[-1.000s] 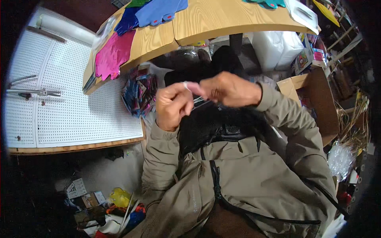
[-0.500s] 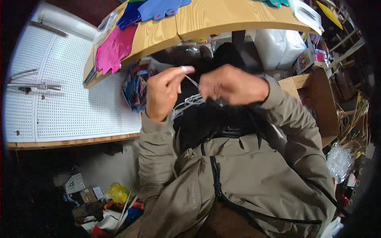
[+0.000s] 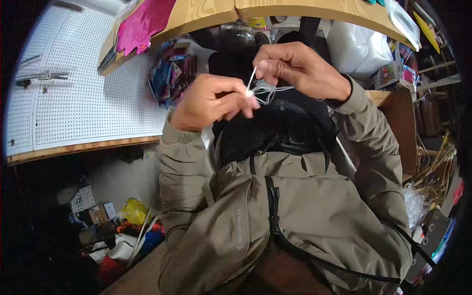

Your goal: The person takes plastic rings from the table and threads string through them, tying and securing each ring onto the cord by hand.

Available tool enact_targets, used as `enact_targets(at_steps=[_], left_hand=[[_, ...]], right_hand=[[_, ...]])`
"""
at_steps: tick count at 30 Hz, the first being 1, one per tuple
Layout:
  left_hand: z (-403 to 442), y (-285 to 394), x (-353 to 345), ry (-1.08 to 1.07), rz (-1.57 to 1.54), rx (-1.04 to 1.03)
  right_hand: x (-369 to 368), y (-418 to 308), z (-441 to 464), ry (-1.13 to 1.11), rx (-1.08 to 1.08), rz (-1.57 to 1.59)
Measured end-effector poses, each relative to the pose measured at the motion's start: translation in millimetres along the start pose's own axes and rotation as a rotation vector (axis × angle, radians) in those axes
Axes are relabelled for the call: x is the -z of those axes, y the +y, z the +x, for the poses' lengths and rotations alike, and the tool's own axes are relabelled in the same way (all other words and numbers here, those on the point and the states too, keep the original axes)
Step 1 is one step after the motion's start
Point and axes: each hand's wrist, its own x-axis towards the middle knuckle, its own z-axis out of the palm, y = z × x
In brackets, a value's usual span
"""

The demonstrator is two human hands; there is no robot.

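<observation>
Both hands [image 3: 209,102] pinch a thin white cord [image 3: 252,78].

The white cord [image 3: 268,94] looks like smooth, matt fibre. The tabletop [image 3: 201,10] shows smooth wood grain with a slight sheen; the pink piece [image 3: 142,24] on it is glossy. The jacket [image 3: 319,206] is matt woven cloth, the perforated board [image 3: 98,98] smooth white, the box [image 3: 403,118] dull brown cardboard, and the crumpled wrap [image 3: 415,202] shiny clear plastic.
</observation>
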Motion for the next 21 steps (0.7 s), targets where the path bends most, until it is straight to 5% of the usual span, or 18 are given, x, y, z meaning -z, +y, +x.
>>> enact_targets(at_steps=[2,5,6,9,10,13,17,21], left_hand=[[-2.8,0.4,0.4,-0.110,-0.135,-0.049],[4.8,8.3,-7.6,0.564,-0.372,-0.082],[4.7,2.2,-8.1,0.588,-0.373,-0.084],[7.7,-16.8,-8.0,0.555,0.395,-0.218],[4.2,-18.1,-6.3,0.564,0.393,-0.219],[-16.5,-14.8,1.9,0.212,0.230,0.126],[-32.3,-2.2,20.2,-0.037,-0.039,0.185],[-30.0,-3.8,10.2,0.343,-0.582,-0.073]], right_hand=[[-11.4,6.0,1.4,-0.072,0.018,0.047],[-30.7,7.7,4.8,-0.144,0.029,0.077],[-36.6,7.2,6.3,-0.148,0.033,0.083],[-35.7,8.4,19.3,-0.117,0.071,0.060],[-31.8,9.9,23.1,-0.065,0.101,0.036],[-30.8,10.5,26.7,-0.026,0.093,-0.006],[-30.2,4.1,30.7,-0.091,-0.031,-0.010],[-38.2,-2.1,33.1,-0.178,-0.146,0.040]])
